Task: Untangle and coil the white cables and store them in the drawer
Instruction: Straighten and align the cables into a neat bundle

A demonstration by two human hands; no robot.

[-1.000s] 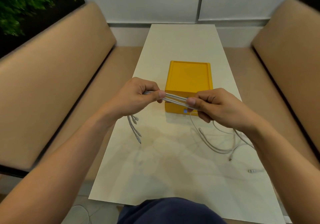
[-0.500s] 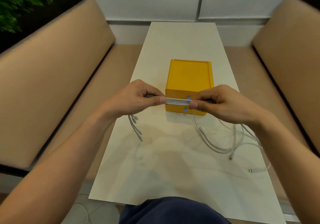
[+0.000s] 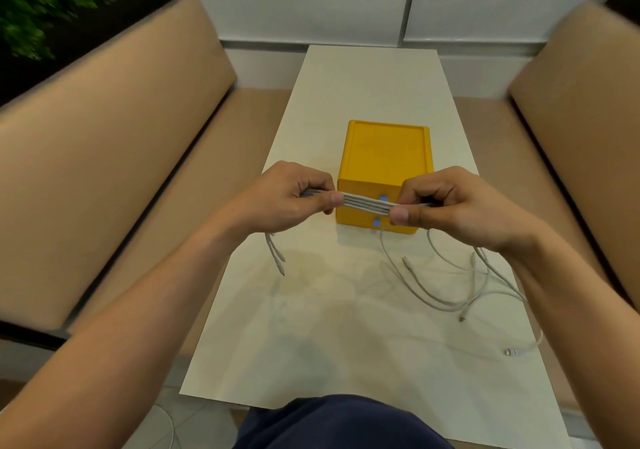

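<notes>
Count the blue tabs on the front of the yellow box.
2. Upper blue tab sits just above the stretched cables; lower blue tab just below them. The right hand may hide others.

Left hand [image 3: 287,199] and right hand [image 3: 460,206] pinch cables [image 3: 367,203], fingers seemingly curled behind.

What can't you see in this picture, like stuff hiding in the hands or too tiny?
Head view only.
- Thin white cables vanish inside the left hand and right hand; curled fingers hide how they lie there.
- Yellow plastic drawer box: hands and cables cover part of its front; its inside is shut away.
- Small white plug on the pale rectangular table's right side: too tiny to tell its type.
</notes>
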